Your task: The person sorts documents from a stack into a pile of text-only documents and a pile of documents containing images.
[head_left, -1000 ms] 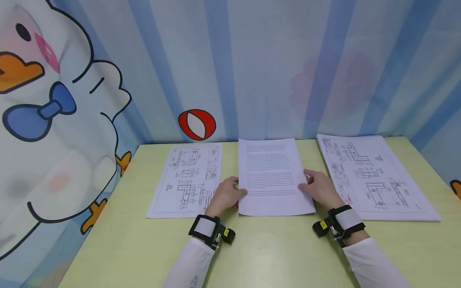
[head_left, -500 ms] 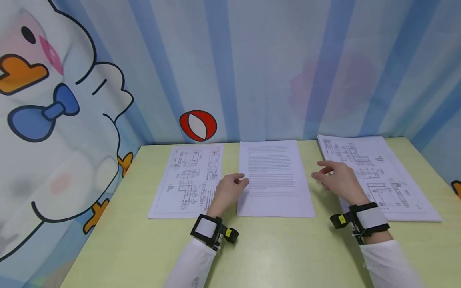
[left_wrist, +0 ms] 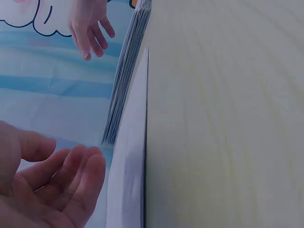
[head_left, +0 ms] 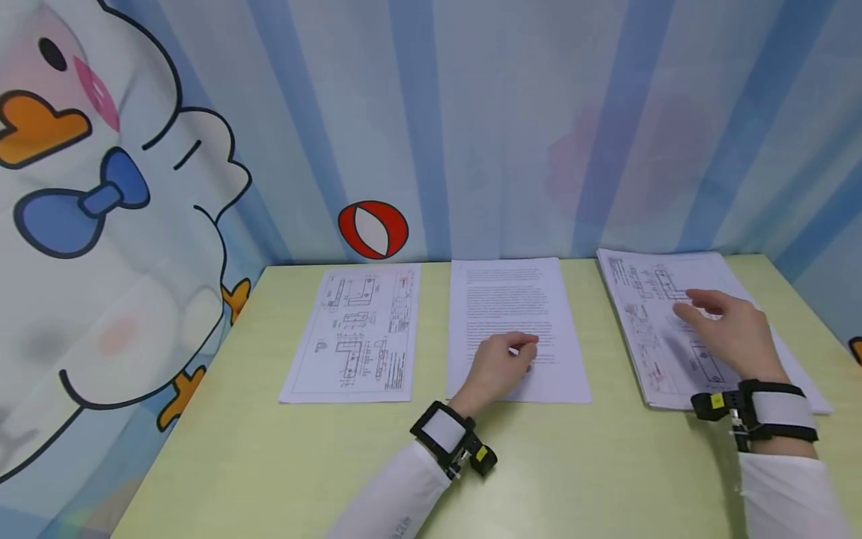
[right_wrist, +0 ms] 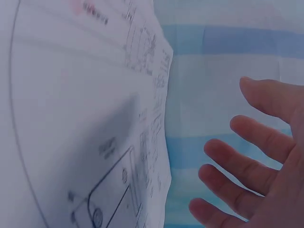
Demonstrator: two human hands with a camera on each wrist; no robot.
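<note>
A stack of text-printed paper (head_left: 505,299) lies in the middle of the table, and my left hand (head_left: 494,368) hovers over its lower part, fingers loosely bent. In the left wrist view that hand (left_wrist: 52,185) holds nothing and stands apart from the sheets. Toward the right is a thicker stack of technical drawings (head_left: 640,322), seen edge-on in the left wrist view. Above it my right hand (head_left: 730,333) is raised, its shadow falling on the top sheet. The right wrist view shows the fingers (right_wrist: 237,164) spread, touching nothing.
A drawing sheet or thin stack (head_left: 350,337) lies on the left part of the pale table (head_left: 269,464). A printed curtain (head_left: 498,135) hangs directly behind the table's far edge.
Both hands have let go of the middle paper's sides. The right hand has moved right over the drawing stack; the left has shifted right over the text sheets.
</note>
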